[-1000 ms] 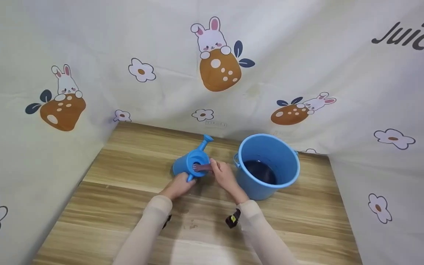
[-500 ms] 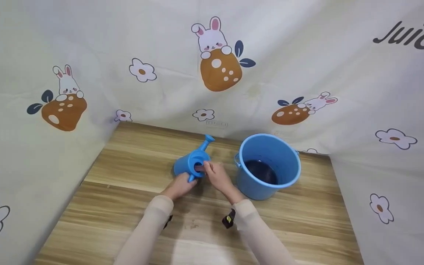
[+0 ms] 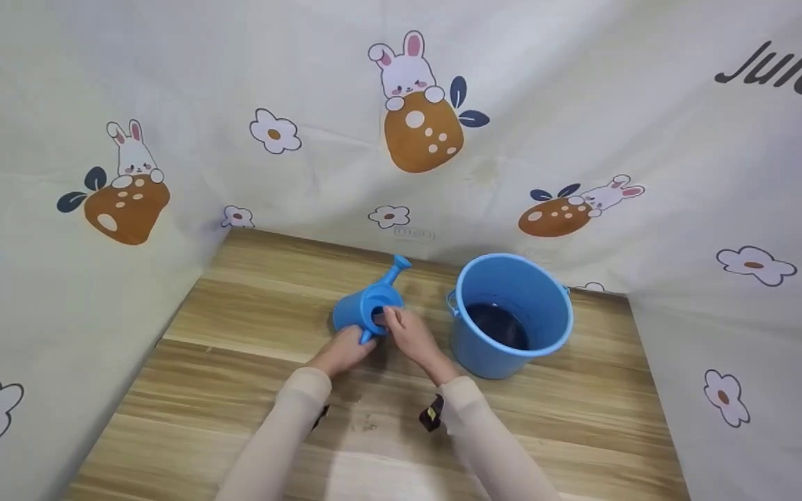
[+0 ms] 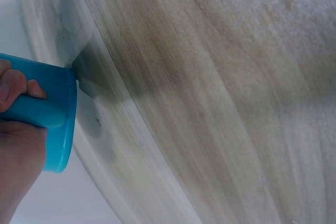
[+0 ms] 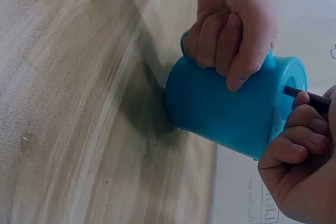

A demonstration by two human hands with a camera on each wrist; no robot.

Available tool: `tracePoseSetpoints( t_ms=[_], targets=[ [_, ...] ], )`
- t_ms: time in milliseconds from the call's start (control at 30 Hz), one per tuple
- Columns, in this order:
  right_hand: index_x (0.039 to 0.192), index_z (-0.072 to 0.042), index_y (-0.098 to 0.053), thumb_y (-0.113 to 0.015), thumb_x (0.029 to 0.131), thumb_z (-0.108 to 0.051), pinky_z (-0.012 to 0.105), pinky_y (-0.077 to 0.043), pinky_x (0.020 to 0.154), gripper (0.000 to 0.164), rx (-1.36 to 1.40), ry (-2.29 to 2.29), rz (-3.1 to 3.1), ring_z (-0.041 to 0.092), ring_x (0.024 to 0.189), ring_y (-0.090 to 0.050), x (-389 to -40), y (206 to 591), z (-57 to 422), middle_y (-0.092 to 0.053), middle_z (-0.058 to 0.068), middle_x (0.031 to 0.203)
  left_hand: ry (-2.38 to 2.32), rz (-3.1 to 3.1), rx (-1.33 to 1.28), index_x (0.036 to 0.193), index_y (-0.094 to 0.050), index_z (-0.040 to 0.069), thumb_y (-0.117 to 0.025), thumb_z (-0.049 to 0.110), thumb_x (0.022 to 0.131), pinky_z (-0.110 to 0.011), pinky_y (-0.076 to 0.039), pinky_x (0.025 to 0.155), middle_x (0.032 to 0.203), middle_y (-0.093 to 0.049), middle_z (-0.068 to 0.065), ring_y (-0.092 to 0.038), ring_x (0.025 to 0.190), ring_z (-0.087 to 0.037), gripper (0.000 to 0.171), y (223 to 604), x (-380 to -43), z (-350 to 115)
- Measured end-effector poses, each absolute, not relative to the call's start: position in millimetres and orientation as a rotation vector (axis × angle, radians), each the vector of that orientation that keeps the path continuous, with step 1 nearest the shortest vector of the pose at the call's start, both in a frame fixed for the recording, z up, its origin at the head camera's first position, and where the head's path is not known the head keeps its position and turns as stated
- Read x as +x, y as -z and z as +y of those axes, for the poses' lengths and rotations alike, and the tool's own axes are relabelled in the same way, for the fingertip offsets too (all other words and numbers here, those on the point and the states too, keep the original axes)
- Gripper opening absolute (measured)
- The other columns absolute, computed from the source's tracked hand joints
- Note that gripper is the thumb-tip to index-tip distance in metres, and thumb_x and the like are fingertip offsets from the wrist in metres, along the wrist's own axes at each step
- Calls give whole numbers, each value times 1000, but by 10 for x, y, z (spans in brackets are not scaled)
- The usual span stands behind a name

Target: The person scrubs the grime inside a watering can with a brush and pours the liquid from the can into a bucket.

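Note:
A blue watering can (image 3: 352,313) is gripped at its handle by my left hand (image 3: 345,350). Its opening leans toward me and its spout points to the back. With my right hand (image 3: 411,336) I pinch the brown handle of a brush (image 5: 310,97) at that opening; the brush head is hidden inside the can. The right wrist view shows the curled fingers of the left hand (image 5: 231,40) against the can's side. In the left wrist view, the base of the watering can (image 4: 58,150) is close over the wood-grain surface.
Right of the can stands a blue bucket (image 3: 467,348) with dark liquid at its bottom. Cloth walls (image 3: 331,83) printed with rabbits and flowers rise behind and on both sides. Wet spots (image 3: 370,422) mark the wood-grain surface (image 3: 234,390) in front.
My right hand has moved left to the can's opening, pushing the brush deeper inside, so its bristles no longer show. The left hand keeps its grip on the can's handle.

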State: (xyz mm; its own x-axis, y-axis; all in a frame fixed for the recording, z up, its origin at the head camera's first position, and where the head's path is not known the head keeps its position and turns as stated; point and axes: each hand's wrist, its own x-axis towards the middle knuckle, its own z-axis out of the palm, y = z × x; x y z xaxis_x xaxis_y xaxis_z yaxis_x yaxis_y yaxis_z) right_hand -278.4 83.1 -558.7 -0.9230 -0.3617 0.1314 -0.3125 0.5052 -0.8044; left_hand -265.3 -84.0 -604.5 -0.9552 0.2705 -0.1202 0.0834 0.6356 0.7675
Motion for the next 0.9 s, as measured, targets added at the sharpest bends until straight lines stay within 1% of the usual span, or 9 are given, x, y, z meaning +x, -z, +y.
tracePoseSetpoints(
  t_ms=[200, 333, 433, 500, 567, 633, 700, 733, 900],
  targets=[
    [80, -2, -62, -41, 107, -23, 25, -45, 70, 39, -590, 1457, 2640, 9, 71, -51, -2777, 5579, 852, -58, 3, 76, -1235, 2619, 274, 64, -35, 18, -55, 17, 93, -25, -33, 57, 59, -31, 7, -37, 56, -10, 35, 6027, -2646, -832],
    [83, 1, -61, -40, 107, -22, 26, -44, 70, 40, -586, 1471, 2614, 13, 72, -52, -2761, 5573, 880, -61, 13, 79, -1228, 2614, 258, 63, -35, 18, -55, 16, 93, -25, -34, 56, 58, -30, 7, -37, 55, -10, 36, 6018, -2639, -826],
    [87, 4, -63, -40, 107, -22, 26, -47, 71, 40, -588, 1481, 2613, 14, 75, -57, -2751, 5566, 901, -67, 18, 84, -1222, 2622, 255, 63, -36, 18, -56, 16, 93, -25, -33, 55, 57, -30, 7, -37, 54, -10, 36, 6016, -2633, -824],
    [89, 3, -66, -41, 107, -21, 26, -48, 73, 39, -584, 1504, 2608, 14, 80, -59, -2748, 5556, 913, -70, 16, 90, -1223, 2625, 256, 63, -36, 18, -56, 16, 93, -25, -34, 56, 58, -30, 7, -37, 55, -10, 36, 6012, -2632, -821],
    [87, 1, -66, -41, 107, -20, 26, -48, 74, 38, -575, 1527, 2596, 13, 79, -58, -2746, 5550, 925, -69, 12, 88, -1229, 2624, 257, 64, -36, 18, -56, 16, 93, -25, -34, 57, 58, -31, 7, -37, 56, -10, 35, 6010, -2630, -820],
    [81, 0, -59, -41, 107, -20, 26, -44, 69, 38, -563, 1543, 2582, 13, 72, -51, -2744, 5544, 937, -59, 8, 78, -1238, 2621, 258, 64, -36, 18, -56, 16, 93, -25, -34, 57, 59, -31, 7, -37, 56, -10, 35, 6008, -2631, -819],
    [80, 0, -60, -41, 107, -20, 24, -43, 69, 38, -548, 1560, 2581, 9, 71, -49, -2735, 5533, 949, -57, 3, 77, -1250, 2617, 261, 65, -36, 18, -56, 16, 93, -25, -33, 57, 59, -31, 7, -36, 56, -10, 35, 6012, -2630, -822],
    [79, 2, -58, -41, 107, -20, 23, -41, 65, 39, -544, 1564, 2575, 9, 66, -45, -2729, 5527, 956, -52, 3, 73, -1246, 2620, 263, 64, -36, 18, -56, 16, 93, -25, -33, 57, 59, -32, 7, -36, 55, -10, 35, 6016, -2630, -824],
    [85, 10, -61, -43, 107, -22, 21, -37, 57, 43, -524, 1595, 2563, 5, 57, -43, -2697, 5492, 989, -53, 3, 67, -1210, 2634, 262, 63, -35, 19, -54, 19, 93, -25, -32, 56, 58, -33, 8, -35, 54, -9, 36, 6030, -2634, -832]
  ],
)
